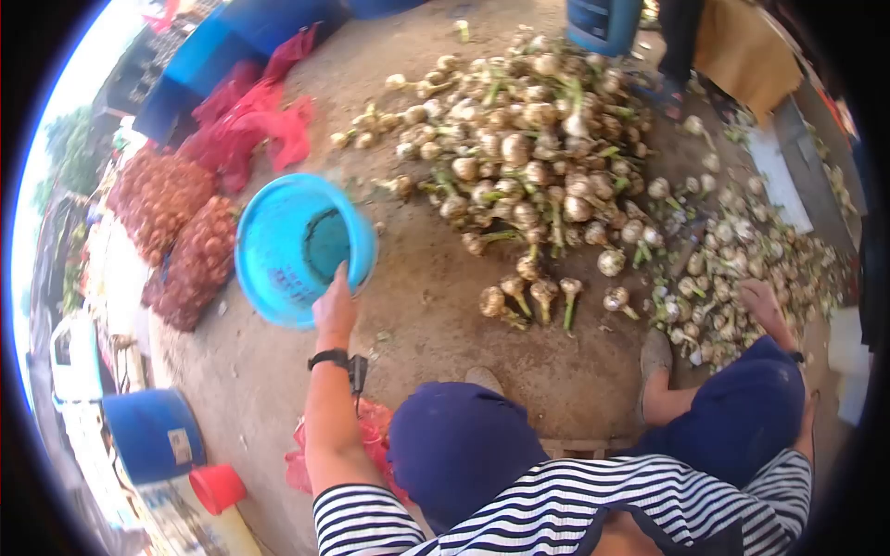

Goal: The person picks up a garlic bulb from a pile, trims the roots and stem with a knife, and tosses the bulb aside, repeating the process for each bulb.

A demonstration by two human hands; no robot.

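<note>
- Far left, red net bags [176,236] full of small bulbs lie on the ground, with a blue drum [153,435] near them.
- The left hand [336,306] has its grip closed on the rim of a blue bucket [283,248], which is tipped on its side on the dirt floor [417,306].
- In the middle, a big pile of garlic [519,139] lies on the floor, with stalks sticking out.
- The right hand [762,301] rests on a smaller heap of trimmed garlic [732,269]. Nobody can tell if its grip is closed on anything.
</note>
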